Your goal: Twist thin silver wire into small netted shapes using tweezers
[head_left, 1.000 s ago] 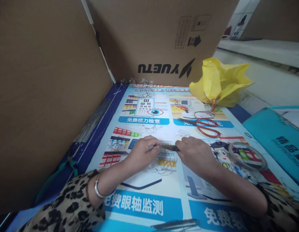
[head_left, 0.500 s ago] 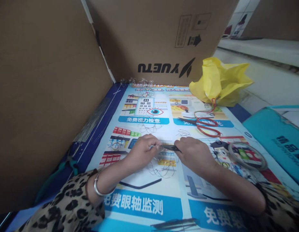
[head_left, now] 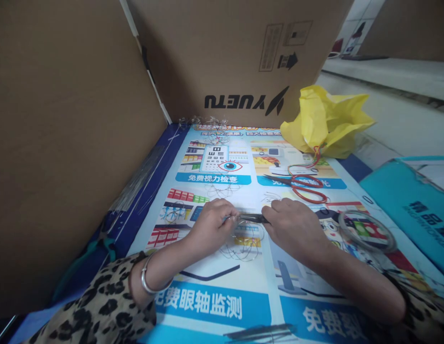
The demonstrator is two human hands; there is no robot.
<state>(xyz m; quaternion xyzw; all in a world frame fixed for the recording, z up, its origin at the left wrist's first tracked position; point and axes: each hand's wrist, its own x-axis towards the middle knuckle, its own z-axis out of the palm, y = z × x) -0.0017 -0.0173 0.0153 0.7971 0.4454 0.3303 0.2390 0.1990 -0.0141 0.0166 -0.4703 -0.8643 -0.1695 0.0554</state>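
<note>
- Left hand (head_left: 214, 225): thumb and fingers pinched together right at the pliers' tip; seems to grip fine wire, strand itself too small to follow.
- Right hand (head_left: 293, 224): closed around the pliers (head_left: 253, 218); grip end hidden inside the fist.
- Pliers: dark, roughly level, between the two hands, above the printed sheet (head_left: 257, 267), nose pointing at the left fingertips.
- Wire loops (head_left: 258, 249): thin, tangled, just below the pliers, near the left hand.
- Scissors (head_left: 294, 182): red handles, lying beyond the right hand, blades pointing left.
- Coil (head_left: 390, 235): greyish ring, right of the right hand, on the sheet.
- Yellow bag (head_left: 318, 119): crumpled, back right, coloured strands at its front.
- Teal box (head_left: 411, 200): right edge, white lettering.
- Dark strands (head_left: 261, 332): bundle at the near edge of the sheet.
- Straight wires (head_left: 137, 184): left, on the blue surface (head_left: 163, 145).
- Teal-handled tool (head_left: 109, 244): left side, beside the cardboard; type unclear.
- Cardboard panels (head_left: 225, 57): upright at back and left; back one has upside-down "YUETU".
- Bangle (head_left: 143, 277): silver, left wrist, below a spotted sleeve (head_left: 110, 303).
</note>
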